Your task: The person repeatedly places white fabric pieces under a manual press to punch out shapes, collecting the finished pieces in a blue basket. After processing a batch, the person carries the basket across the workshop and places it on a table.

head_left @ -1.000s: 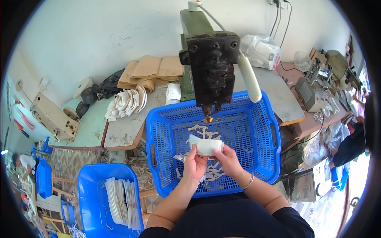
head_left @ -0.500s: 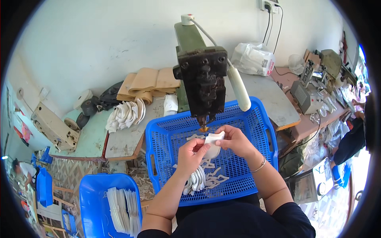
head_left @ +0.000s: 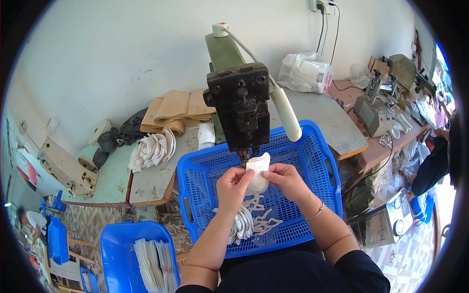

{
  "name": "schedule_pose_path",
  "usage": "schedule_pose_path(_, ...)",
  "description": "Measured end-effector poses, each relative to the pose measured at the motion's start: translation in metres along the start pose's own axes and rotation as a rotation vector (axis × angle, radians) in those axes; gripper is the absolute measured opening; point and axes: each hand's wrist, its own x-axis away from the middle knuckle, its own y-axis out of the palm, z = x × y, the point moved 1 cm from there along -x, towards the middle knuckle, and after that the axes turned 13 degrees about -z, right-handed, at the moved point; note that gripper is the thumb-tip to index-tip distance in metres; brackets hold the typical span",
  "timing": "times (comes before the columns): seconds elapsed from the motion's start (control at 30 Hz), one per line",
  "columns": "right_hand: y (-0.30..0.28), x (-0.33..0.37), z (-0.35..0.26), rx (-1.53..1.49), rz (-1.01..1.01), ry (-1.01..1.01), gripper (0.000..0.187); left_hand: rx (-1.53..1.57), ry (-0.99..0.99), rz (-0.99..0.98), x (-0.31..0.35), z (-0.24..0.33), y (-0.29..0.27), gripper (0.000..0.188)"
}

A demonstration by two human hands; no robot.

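Observation:
Both hands hold one white, curved, cup-like piece of soft sheet material [head_left: 258,176] just below the head of a green and black machine [head_left: 239,105]. My left hand [head_left: 232,186] pinches its left edge between thumb and fingers, and my right hand [head_left: 288,181] pinches the right edge. The upper edge of the piece is at the machine's small lower tip, though whether they touch I cannot tell. Beneath my hands a blue plastic basket [head_left: 184,205] contains a stack of similar white pieces [head_left: 241,225] and loose white offcut strips [head_left: 264,223].
A blue tub [head_left: 115,244] with stacked white sheets stands low at left. White pieces [head_left: 151,150] and tan sheets [head_left: 178,110] lie on the left tabletop. A white-handled lever [head_left: 288,117] hangs right of the machine head. Another person's arm [head_left: 430,168] shows at far right.
My hands have brought the white piece up and slightly left, closer to the machine's tip. Its broad face now shows more fully. The whole view has shifted slightly.

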Motion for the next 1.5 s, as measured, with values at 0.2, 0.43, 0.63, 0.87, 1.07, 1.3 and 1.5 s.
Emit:
schedule_pose_path(0.2,0.003,-0.004,-0.003,0.018,0.016,-0.049,0.021,0.018,0.014,0.031,0.0,-0.004,-0.001,0.014)
schedule_pose_path(0.43,0.004,-0.007,-0.006,0.057,0.0,-0.036,0.021,0.02,0.006,0.054,0.002,-0.008,-0.004,0.014)
schedule_pose_path(0.63,0.015,-0.013,-0.005,0.093,-0.019,-0.03,0.019,0.088,0.037,0.108,0.004,-0.009,-0.013,0.014)
schedule_pose_path(0.87,0.03,-0.018,0.0,0.152,-0.022,-0.029,0.021,0.091,0.042,0.13,0.008,-0.008,-0.03,0.013)
schedule_pose_path(1.07,0.035,-0.019,0.0,0.187,-0.033,-0.002,0.021,0.121,0.013,0.134,0.015,-0.011,-0.035,0.013)
schedule_pose_path(1.3,0.023,-0.015,-0.006,0.347,-0.029,-0.002,0.021,0.054,0.082,0.048,0.011,-0.005,-0.027,0.015)
schedule_pose_path(1.5,0.016,-0.013,-0.029,0.527,-0.037,0.012,0.017,-0.032,0.012,-0.058,0.0,0.001,-0.023,0.013)
